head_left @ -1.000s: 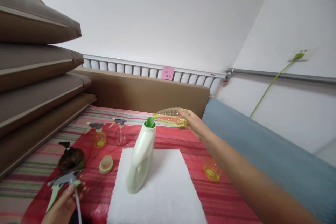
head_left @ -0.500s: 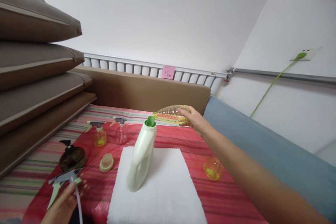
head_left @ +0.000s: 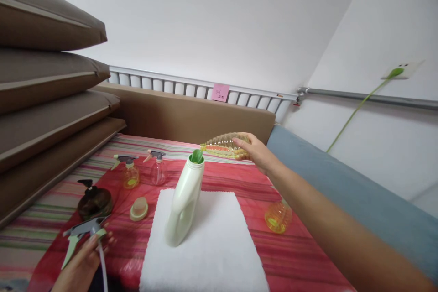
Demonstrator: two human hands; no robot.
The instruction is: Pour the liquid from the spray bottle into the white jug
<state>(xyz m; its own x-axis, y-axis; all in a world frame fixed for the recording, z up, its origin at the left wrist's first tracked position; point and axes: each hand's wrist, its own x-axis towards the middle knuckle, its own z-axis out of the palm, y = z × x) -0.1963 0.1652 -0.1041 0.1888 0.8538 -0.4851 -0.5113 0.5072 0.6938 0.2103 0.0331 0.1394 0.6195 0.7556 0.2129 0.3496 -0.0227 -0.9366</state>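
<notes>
My right hand is closed around a clear yellow ribbed bottle. The bottle lies nearly level, with its mouth just above and right of the green spout of a pale jug. That jug stands uncapped on a white cloth. At the lower left my left hand grips a grey-and-green trigger spray head, its pale dip tube hanging down. A dark pump bottle and a pale green cap are near that hand.
Two small spray bottles, one yellow and one clear, stand at the back left. Another yellow bottle is beside my right forearm. Stacked brown cushions rise at left; a blue padded board lies at right.
My right hand and the ribbed bottle have shifted up slightly, the bottle staying nearly level. My left hand with the spray head has barely moved.
</notes>
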